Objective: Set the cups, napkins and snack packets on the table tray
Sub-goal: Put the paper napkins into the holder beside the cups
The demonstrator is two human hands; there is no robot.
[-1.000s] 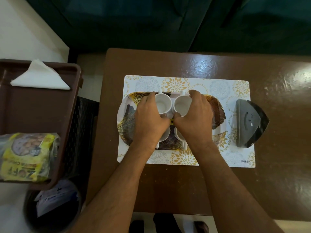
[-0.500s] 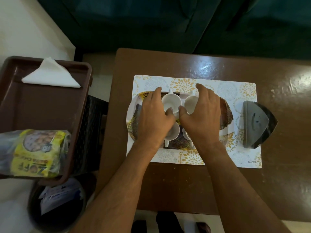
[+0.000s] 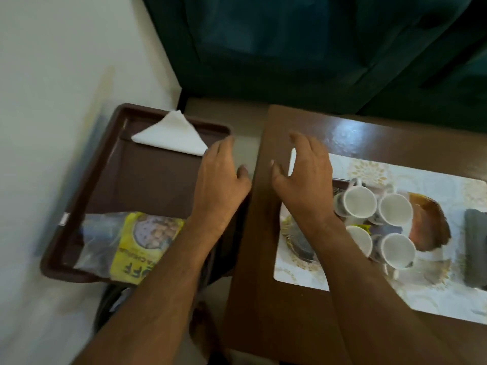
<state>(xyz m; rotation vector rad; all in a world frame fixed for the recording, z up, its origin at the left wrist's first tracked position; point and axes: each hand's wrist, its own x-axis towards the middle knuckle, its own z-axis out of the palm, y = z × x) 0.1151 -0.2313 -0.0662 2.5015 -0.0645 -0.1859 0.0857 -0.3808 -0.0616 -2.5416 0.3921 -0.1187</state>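
Now both our hands are empty with fingers spread, the left hand [image 3: 220, 175] over the brown tray [image 3: 147, 177] near the napkin [image 3: 171, 135] at its far edge, the right hand [image 3: 303, 169] above the surface's [image 3: 263, 259] left edge. The cups [image 3: 376, 222] already crowd the patterned tray [image 3: 429, 227], while the snack packet [image 3: 137, 243] overhangs the brown tray's near edge, so we could knock it off in reaching.

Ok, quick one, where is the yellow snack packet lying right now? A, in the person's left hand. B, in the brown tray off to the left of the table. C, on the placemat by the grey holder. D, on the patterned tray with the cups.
B: the yellow snack packet lies in the brown tray left of the table, and the left hand above it holds nothing.
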